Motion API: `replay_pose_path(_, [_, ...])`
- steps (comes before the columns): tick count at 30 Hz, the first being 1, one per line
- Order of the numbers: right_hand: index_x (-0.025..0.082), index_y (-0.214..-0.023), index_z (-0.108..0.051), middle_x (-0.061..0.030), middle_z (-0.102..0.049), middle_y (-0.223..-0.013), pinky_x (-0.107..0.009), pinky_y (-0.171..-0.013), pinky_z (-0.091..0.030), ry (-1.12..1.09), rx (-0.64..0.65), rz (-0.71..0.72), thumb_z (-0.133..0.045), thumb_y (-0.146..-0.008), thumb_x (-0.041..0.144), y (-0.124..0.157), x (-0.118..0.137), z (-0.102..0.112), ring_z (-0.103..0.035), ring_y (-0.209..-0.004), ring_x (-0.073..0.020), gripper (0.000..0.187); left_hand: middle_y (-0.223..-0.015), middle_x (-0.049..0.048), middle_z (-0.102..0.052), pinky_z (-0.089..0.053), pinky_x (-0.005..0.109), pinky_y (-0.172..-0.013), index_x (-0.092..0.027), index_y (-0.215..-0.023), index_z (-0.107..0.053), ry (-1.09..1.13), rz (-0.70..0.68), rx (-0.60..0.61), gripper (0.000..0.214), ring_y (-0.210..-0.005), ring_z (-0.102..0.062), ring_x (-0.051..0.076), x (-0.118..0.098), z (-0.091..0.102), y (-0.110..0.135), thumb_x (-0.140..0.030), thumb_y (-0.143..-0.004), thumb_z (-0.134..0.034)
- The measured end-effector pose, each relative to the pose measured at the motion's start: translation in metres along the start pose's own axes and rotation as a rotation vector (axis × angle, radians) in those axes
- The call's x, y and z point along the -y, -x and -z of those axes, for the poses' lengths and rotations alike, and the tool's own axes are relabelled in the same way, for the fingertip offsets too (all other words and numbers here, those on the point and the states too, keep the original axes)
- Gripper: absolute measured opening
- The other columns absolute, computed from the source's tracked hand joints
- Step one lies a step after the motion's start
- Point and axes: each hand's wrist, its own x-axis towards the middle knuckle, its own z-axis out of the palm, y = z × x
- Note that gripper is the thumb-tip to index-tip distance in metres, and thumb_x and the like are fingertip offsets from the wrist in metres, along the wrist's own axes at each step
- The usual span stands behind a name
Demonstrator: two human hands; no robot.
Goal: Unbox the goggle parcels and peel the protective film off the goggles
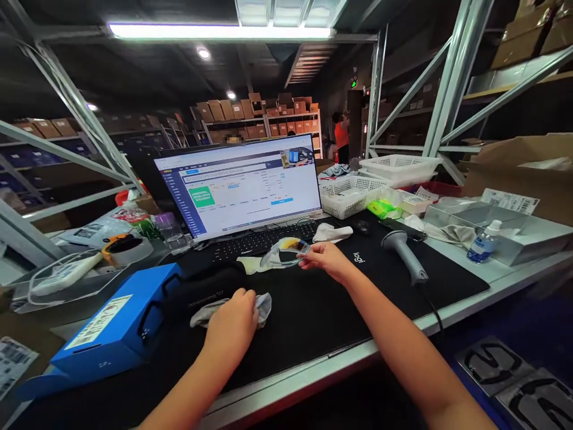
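Note:
My right hand [326, 260] pinches the right end of a curved, see-through goggle lens [274, 258] with an orange-yellow sheen. The lens is up over the front of the keyboard [244, 248], and a pale yellow piece [249, 264] shows at its left end. My left hand [233, 322] is closed around a crumpled grey cloth [264, 307] low over the black desk mat [308, 322]. Just behind that hand lies a black case [197, 289]. To its left is a blue box [117, 319], its near flap folded out.
Behind the keyboard stands a lit monitor [242, 191]. On the right are a grey barcode scanner [405, 257], a mouse [360, 227], a spray bottle [484, 242] and white baskets [351, 197]. A tape roll [128, 248] sits at left. Another person [341, 134] stands far back.

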Motion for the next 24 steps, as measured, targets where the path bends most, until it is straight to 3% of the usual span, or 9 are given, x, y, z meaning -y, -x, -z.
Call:
replay_pose_path(3, [0.011,-0.083,-0.079,-0.0072,-0.075,-0.074,-0.029,-0.073,-0.058,-0.001,0.135,-0.04,-0.091,-0.058,0.05,0.007,0.011,0.001,-0.071,-0.068,-0.0157,0.048,-0.088,0.0075,-0.066,-0.04,0.034,-0.061,-0.02,-0.083,-0.064,0.039,0.117,-0.032,0.021,-0.079,-0.066,0.029,0.016,-0.004,0.021,-0.026,-0.095,-0.047])
replay_pose_path(7, [0.01,-0.088,-0.079,-0.0086,-0.077,-0.082,-0.028,-0.072,-0.059,0.001,0.303,-0.071,-0.091,-0.061,0.047,0.015,0.02,0.007,-0.072,-0.071,-0.0155,0.047,-0.107,0.0093,-0.064,-0.043,0.034,-0.067,-0.021,-0.088,-0.063,0.159,0.174,-0.154,0.031,-0.092,-0.063,0.027,0.026,-0.012,0.039,-0.035,-0.097,-0.037])
replay_pose_path(9, [0.01,-0.09,-0.079,-0.0087,-0.077,-0.08,-0.027,-0.071,-0.059,0.018,0.375,-0.088,-0.091,-0.062,0.046,0.016,0.017,0.005,-0.072,-0.071,-0.0161,0.047,-0.109,0.0095,-0.062,-0.046,0.034,-0.073,-0.021,-0.087,-0.063,0.249,0.169,-0.215,0.037,-0.095,-0.061,0.025,0.029,-0.015,0.038,-0.041,-0.096,-0.033])
replay_pose_path(13, [0.01,-0.088,-0.078,-0.0076,-0.076,-0.076,-0.028,-0.072,-0.059,0.072,0.467,-0.123,-0.089,-0.064,0.047,0.017,0.006,-0.008,-0.072,-0.071,-0.0168,0.045,-0.091,0.0076,-0.064,-0.047,0.033,-0.078,-0.021,-0.078,-0.062,0.443,0.134,-0.271,0.042,-0.087,-0.061,0.023,0.035,-0.017,0.025,-0.05,-0.091,-0.033])
replay_pose_path(19, [0.012,-0.087,-0.079,-0.0057,-0.074,-0.079,-0.03,-0.072,-0.057,0.216,0.533,-0.081,-0.086,-0.067,0.042,0.022,0.009,-0.014,-0.069,-0.072,-0.0172,0.036,-0.069,0.0034,-0.061,-0.043,0.03,-0.061,-0.02,-0.07,-0.063,0.64,0.122,-0.218,0.046,-0.066,-0.058,0.02,0.036,-0.017,0.01,-0.054,-0.087,-0.037])
replay_pose_path(24, [0.015,-0.083,-0.08,-0.0031,-0.072,-0.081,-0.027,-0.071,-0.051,0.364,0.521,0.04,-0.083,-0.071,0.035,0.021,0.003,-0.016,-0.063,-0.074,-0.0159,0.024,-0.059,-0.0024,-0.054,-0.036,0.027,-0.054,-0.019,-0.068,-0.059,0.737,0.126,-0.131,0.032,-0.055,-0.051,0.015,0.034,-0.02,0.0,-0.04,-0.089,-0.047])
